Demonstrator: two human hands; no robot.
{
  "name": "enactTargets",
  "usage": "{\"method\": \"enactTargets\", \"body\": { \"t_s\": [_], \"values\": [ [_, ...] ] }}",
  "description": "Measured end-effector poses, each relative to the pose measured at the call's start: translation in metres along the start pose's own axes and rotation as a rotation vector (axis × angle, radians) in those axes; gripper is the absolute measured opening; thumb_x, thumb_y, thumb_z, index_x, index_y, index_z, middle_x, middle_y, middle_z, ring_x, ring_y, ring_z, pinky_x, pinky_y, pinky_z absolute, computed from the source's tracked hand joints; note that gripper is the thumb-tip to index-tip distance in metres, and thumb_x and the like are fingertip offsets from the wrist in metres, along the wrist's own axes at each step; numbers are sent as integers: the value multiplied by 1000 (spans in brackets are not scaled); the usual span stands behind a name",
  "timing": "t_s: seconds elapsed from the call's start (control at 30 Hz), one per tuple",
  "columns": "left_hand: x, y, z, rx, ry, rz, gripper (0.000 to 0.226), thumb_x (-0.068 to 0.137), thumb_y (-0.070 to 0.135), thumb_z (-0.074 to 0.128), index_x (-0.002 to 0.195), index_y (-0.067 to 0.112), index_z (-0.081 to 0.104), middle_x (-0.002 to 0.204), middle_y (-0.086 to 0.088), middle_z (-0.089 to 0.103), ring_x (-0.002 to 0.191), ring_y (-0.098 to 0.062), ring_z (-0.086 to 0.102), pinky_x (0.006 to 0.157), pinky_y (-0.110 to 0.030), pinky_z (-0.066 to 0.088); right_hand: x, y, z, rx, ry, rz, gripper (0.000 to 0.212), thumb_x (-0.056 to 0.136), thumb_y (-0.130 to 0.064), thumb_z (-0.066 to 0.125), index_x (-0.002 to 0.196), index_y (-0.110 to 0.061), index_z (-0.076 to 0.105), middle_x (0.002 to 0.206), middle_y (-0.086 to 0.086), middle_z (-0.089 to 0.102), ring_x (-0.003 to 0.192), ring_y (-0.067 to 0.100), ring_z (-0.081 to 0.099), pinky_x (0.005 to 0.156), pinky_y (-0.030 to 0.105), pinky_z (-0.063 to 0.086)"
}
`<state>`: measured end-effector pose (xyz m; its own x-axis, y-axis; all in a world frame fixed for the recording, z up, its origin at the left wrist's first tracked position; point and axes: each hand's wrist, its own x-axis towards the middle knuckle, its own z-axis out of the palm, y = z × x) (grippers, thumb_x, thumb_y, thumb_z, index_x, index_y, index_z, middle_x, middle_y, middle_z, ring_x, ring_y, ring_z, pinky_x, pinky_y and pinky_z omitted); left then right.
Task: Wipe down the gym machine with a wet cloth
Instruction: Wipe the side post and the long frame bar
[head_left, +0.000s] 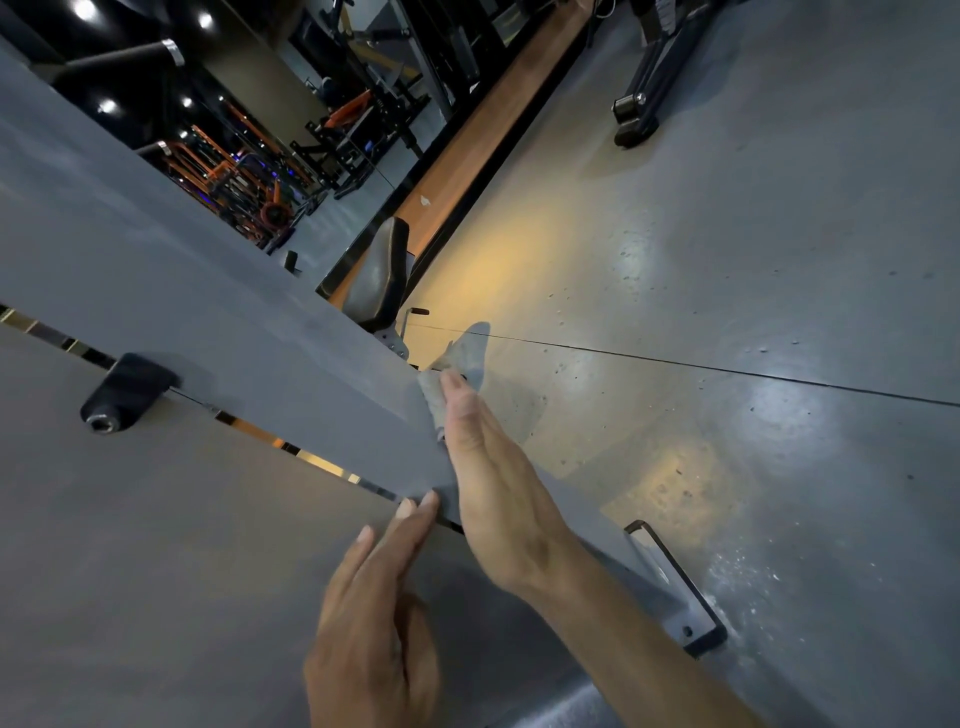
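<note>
Hands flat: right hand (493, 483) presses cloth (457, 374) against machine panel (208, 291), left hand (374, 623) open.

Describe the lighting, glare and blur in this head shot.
Head view: dim, strongly tilted, wide-angle bent; warm and white glare patches on the floor; the left hand slightly motion-blurred; the right hand sharper, pressing the cloth against the gray machine panel; the mirror shows ceiling lights.

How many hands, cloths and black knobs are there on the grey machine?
Hands: 2 (left hand, right hand)
Cloths: 1 (cloth, pressed on the machine's edge by the right hand)
Black knobs: 1 (knob)
Total: 4
</note>
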<state>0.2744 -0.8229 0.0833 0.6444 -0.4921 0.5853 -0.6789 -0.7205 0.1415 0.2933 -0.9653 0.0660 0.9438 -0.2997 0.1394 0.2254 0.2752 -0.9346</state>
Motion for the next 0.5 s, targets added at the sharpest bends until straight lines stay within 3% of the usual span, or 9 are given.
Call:
{"method": "enactTargets", "body": {
  "t_s": [0.07, 0.13, 0.23, 0.33, 0.4, 0.5],
  "values": [
    [0, 1, -1, 19, -3, -5, 83, 69, -13, 39, 132, 33, 66, 138, 21, 63, 138, -3, 50, 111, -38, 43, 1, 5, -4, 37, 1, -16, 72, 85, -82, 2, 151, -58, 17, 163, -35, 11, 148, -16, 8, 125, 23, 7],
    [0, 2, -2, 17, -9, 24, 83, 66, -14, 39, 130, 31, 67, 139, 29, 58, 140, 5, 44, 110, -35, 43, 5, 26, -16, 43, 36, 58, 72, 88, -81, 4, 153, -54, 23, 164, -30, 17, 149, -11, 14, 127, 28, 11],
    [1, 2, -2, 26, -39, 92, 82, 64, -16, 37, 129, 24, 67, 143, 30, 55, 140, 4, 45, 115, -26, 39, 11, 84, -43, -30, 84, 341, 90, 83, -86, 5, 156, -44, 35, 163, -17, 29, 151, 5, 25, 127, 37, 16],
    [1, -3, -1, 28, -58, 110, 81, 63, -17, 35, 129, 19, 67, 143, 22, 59, 139, -4, 49, 118, -29, 37, 10, 121, -63, -76, 110, 536, 99, 81, -90, 5, 153, -35, 45, 161, -11, 38, 150, 13, 31, 126, 41, 20],
    [1, -5, 0, 22, -65, 127, 80, 63, -18, 34, 129, 16, 66, 143, 17, 60, 139, -7, 50, 119, -30, 36, 10, 117, -60, -86, 128, 524, 94, 87, -82, 5, 155, -29, 41, 163, -8, 35, 151, 13, 29, 127, 41, 19],
    [1, -8, 1, 8, -79, 145, 77, 65, -18, 35, 129, 13, 66, 143, 11, 61, 140, -10, 50, 120, -33, 35, 19, 75, -38, -97, 84, 344, 88, 91, -81, 4, 159, -33, 32, 166, -14, 28, 153, 6, 23, 128, 40, 15]
  ]
}}
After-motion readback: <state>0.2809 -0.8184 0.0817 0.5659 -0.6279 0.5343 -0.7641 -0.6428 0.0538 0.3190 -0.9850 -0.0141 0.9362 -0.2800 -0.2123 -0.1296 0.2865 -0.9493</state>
